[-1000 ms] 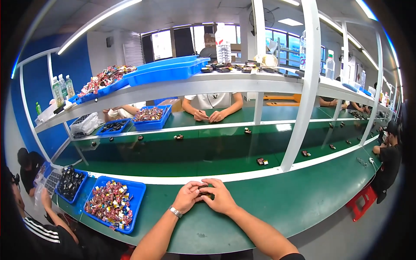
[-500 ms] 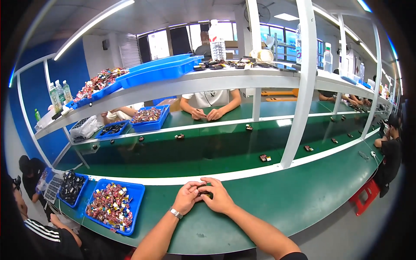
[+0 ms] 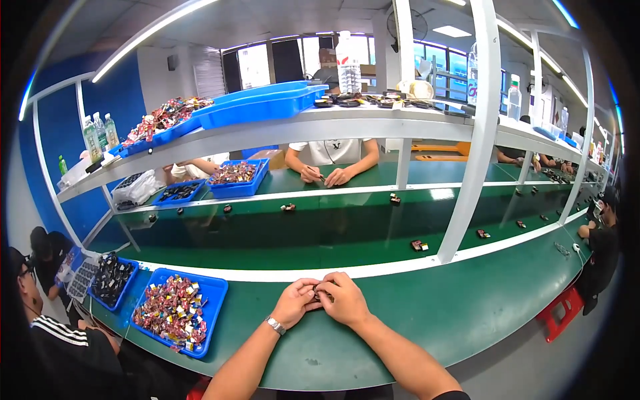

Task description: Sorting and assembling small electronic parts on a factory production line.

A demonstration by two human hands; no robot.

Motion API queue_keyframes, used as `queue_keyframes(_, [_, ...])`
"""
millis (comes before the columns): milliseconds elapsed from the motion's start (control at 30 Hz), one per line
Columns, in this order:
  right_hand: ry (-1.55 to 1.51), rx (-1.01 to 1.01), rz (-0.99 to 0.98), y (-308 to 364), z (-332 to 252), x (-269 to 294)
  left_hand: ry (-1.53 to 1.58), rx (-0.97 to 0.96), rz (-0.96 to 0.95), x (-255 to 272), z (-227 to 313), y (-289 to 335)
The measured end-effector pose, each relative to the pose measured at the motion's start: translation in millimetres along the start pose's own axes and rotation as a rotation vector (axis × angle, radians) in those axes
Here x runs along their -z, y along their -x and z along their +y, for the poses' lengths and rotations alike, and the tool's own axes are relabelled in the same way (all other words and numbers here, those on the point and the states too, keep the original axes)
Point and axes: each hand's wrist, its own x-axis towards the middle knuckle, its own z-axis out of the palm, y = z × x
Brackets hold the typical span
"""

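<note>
Over the green bench [image 3: 427, 320], both hands are brought together around a small dark part [image 3: 317, 294]. My left hand [image 3: 293, 304], with a metal watch on its wrist, grips the part from the left, fingers curled. From the right, my right hand [image 3: 344, 301] closes its fingertips onto the same part. Most of the part is covered by fingers, so its exact kind does not show. Left of my hands stands a blue tray [image 3: 217, 308] heaped with small reddish pieces [image 3: 170, 313] bearing white and yellow bits.
A second blue tray [image 3: 125, 298] of black parts stands farther left, near a seated person [image 3: 67, 333]. Beyond a white rail, small assemblies [image 3: 419, 246] lie on a green belt [image 3: 333, 237]. A white upright [image 3: 467, 160] and shelf [image 3: 380, 120] stand ahead. Another person works opposite.
My right hand's fingers have closed further over the dark part, hiding more of it. The view has shifted slightly, moving most of the scene to the right.
</note>
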Motion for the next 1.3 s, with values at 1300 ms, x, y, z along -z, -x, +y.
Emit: queue_keyframes(1300, [0.202, 0.065, 0.039, 2, -1, -9, 0.015, -0.035, 0.048, -2, -4, -3])
